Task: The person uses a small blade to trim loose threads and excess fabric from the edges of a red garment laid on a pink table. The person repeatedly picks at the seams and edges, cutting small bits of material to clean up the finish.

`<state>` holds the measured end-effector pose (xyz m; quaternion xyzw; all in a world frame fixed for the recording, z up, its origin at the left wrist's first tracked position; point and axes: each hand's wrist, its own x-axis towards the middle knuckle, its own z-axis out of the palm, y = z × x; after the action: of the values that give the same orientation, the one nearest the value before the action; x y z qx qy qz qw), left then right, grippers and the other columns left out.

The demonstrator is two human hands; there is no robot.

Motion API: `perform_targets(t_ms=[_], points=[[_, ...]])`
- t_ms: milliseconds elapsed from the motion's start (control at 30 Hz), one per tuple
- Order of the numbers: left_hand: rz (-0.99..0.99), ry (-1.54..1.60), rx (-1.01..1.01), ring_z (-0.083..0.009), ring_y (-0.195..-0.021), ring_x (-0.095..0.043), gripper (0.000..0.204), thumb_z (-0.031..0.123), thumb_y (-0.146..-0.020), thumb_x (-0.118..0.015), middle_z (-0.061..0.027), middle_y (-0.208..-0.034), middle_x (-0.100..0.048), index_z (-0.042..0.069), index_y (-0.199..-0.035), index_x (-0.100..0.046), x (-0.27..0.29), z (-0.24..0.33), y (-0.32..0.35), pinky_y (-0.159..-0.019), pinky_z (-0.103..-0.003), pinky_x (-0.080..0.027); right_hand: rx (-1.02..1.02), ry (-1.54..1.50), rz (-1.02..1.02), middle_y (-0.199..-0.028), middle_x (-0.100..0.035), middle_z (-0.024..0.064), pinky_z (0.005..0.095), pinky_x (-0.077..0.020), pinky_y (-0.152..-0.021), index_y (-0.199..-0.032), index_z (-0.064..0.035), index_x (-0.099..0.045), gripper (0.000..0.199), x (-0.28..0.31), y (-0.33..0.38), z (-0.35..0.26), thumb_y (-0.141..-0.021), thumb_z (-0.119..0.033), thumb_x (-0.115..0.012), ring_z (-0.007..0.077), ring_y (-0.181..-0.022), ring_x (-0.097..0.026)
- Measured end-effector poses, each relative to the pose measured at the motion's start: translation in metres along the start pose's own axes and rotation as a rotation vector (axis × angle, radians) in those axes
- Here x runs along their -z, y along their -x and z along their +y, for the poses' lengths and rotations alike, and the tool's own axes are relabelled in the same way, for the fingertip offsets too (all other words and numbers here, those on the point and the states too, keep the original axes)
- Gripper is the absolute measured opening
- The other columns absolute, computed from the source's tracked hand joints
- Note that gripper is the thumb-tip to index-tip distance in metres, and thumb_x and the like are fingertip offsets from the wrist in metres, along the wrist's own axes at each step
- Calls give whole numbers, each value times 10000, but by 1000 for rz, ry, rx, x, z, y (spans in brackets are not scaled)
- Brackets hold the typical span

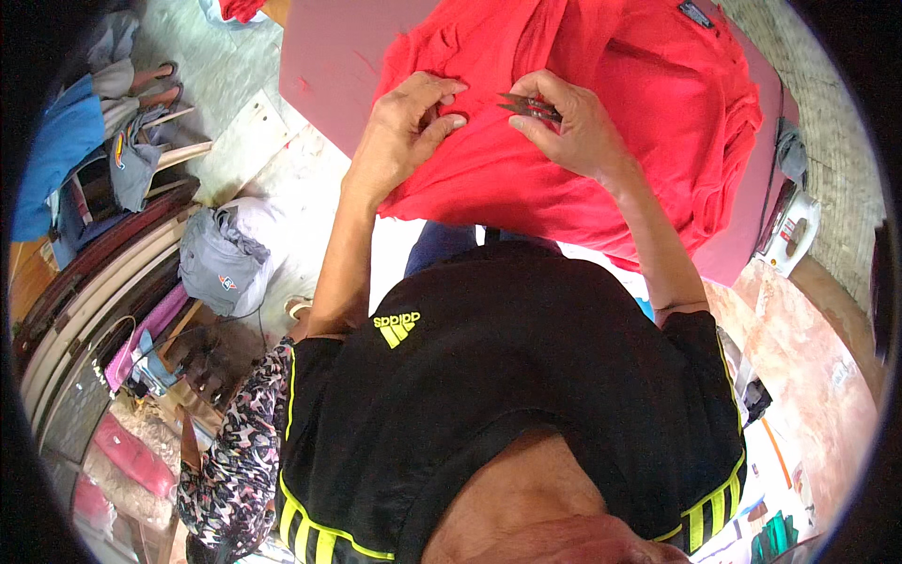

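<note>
A heap of red knit cloth (526,179), looking like a garment, is spread over the mauve tabletop (324,66) before me. At its left side lies my left hand (409,127), fingers curled and thumb apart from them, with red cloth showing in the gap. My right hand (583,132) holds a pair of dark thread snips (533,106) over the middle of the cloth. Their two blades stand apart and point left toward my left hand. A dark label (695,13) shows at the cloth's far right.
A white iron (791,232) stands at the table's right edge, near a grey rag (791,150). On the left are grey folded cloth (224,258) and a rack with hanging garments (61,141). Another person in a patterned top (235,470) is close at my lower left.
</note>
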<state>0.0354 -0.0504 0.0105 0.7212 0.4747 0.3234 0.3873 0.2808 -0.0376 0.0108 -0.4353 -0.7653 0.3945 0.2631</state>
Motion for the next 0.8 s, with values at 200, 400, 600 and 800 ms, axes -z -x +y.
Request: perform_targets(t_ms=[200,400,600,800], points=[[120,-64,-13,-222,-709,-608,314,22,-818,-746,-135,-908,-606,22,-1126,-684,-27,7,8,-651,-335,-512,39,10,37,-1015,-718,171,409,-572,-771,-1204,-58,-525,381,1,16,4,-887,-167,-707,318,-927,-722],[147,-158,-132,-229,-775,-651,248,43,-820,-751,-101,-940,-637,63,-1066,-731,-46,7,5,-670,-326,-521,-86,-49,-4,-1054,-721,197,396,-576,-750,-1270,-64,-491,431,7,25,9,-903,-171,-689,336,-929,-726],[189,-273,-149,-285,-766,-666,126,53,-863,-702,-117,-885,-656,42,-988,-715,-58,2,3,-690,-360,-531,-30,-68,32,-1057,-719,201,411,-558,-761,-1294,-69,-478,408,7,33,15,-943,-182,-650,339,-933,-721],[231,-204,-82,-313,-755,-671,60,66,-910,-654,-143,-855,-661,30,-959,-653,-62,9,1,-668,-370,-522,10,25,-11,-1053,-703,181,428,-548,-810,-1183,-42,-584,256,8,32,12,-948,-144,-607,352,-958,-693]])
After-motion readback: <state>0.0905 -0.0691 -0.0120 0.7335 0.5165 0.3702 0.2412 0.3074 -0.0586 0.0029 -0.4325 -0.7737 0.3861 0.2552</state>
